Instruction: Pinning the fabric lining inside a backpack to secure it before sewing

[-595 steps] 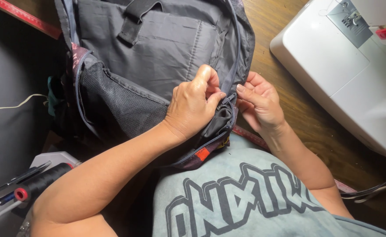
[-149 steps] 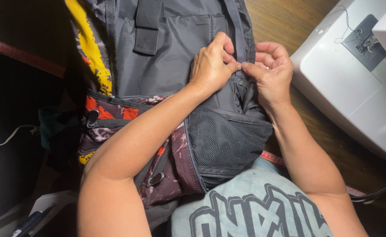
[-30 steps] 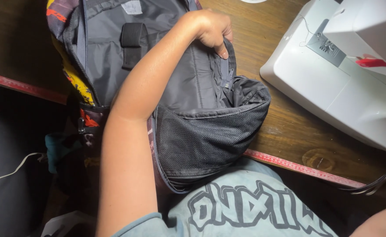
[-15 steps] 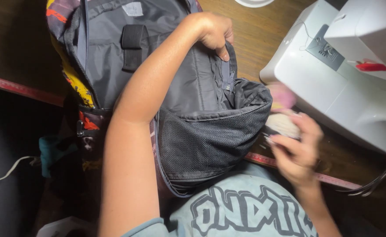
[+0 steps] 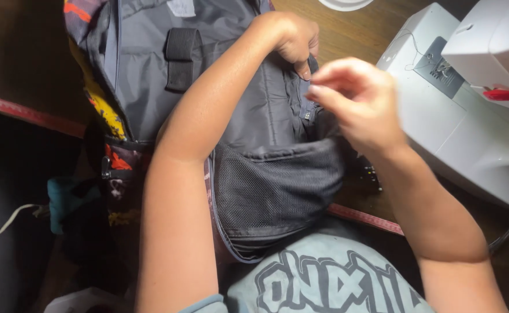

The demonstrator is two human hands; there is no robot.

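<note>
The left hand (image 5: 292, 36) pinches the backpack (image 5: 248, 116) seam at upper centre. The right hand (image 5: 356, 104), fingertips pinched together, hovers just right of it, blurred; any held thing is unclear.

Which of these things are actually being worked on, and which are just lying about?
Being worked on:
- grey backpack, with its mesh pocket
- left hand, gripping the backpack's fabric
- right hand, fingers pinched together beside the backpack

Lying about:
- white sewing machine
- red tape measure
- wooden table
</note>
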